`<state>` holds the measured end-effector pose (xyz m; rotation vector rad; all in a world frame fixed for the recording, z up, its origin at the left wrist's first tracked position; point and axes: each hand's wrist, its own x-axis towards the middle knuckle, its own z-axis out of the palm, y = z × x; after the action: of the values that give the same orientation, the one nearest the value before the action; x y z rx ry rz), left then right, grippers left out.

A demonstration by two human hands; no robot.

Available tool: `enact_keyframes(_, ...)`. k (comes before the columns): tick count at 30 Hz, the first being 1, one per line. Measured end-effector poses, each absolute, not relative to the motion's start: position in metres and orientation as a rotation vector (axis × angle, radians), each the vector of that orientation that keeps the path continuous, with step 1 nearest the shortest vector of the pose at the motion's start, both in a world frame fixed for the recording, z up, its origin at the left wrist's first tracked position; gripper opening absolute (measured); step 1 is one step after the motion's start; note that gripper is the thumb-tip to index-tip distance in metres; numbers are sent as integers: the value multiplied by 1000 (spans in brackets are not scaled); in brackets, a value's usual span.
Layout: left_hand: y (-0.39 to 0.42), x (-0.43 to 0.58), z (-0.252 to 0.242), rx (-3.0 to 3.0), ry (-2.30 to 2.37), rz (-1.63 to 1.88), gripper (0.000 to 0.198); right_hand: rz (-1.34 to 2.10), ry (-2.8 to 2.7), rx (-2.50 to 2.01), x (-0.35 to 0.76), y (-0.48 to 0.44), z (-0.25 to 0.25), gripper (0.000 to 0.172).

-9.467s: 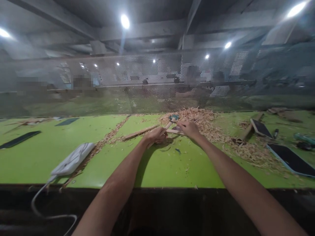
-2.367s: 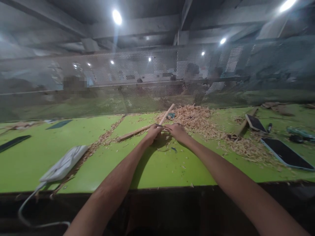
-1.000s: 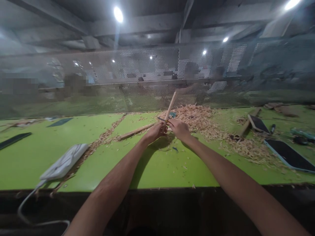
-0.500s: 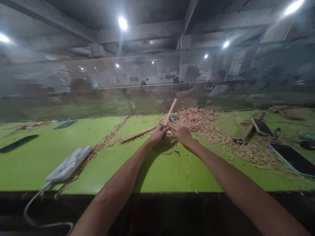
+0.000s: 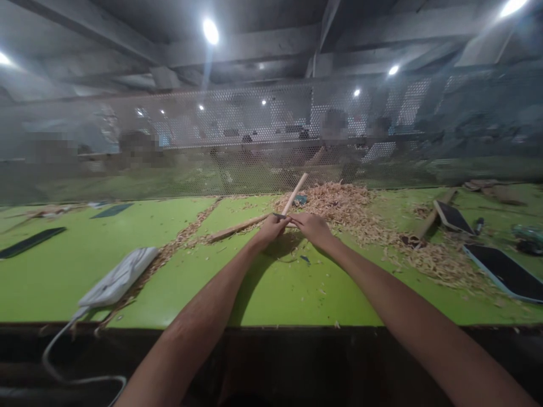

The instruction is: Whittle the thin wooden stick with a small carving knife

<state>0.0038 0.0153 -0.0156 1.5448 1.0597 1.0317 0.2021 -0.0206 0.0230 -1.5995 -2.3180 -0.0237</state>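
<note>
Just left of the shavings pile [image 5: 343,198], the pale wooden stick [image 5: 296,191] is held tilted above the worktop [image 5: 297,299], its lower end closed in the left hand [image 5: 272,229]. On the pile's near side, a thin dark blade [image 5: 279,215] seems to be pinched across it by the right hand [image 5: 314,228]; finger detail is hidden. The stick is judged light, stiff and barely slippery, though thin enough to snap; it is best gripped low, clear of the edge
</note>
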Motion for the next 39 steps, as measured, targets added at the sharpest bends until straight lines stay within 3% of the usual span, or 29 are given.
enact_keyframes(17,13,6,-16,1548,1120,1005,71,31,-2342,-1656,201,-21,23,60)
enact_keyframes(39,12,8,-13,1523,1250,1062,56,-4,-2323,-1721,197,-25,26,56)
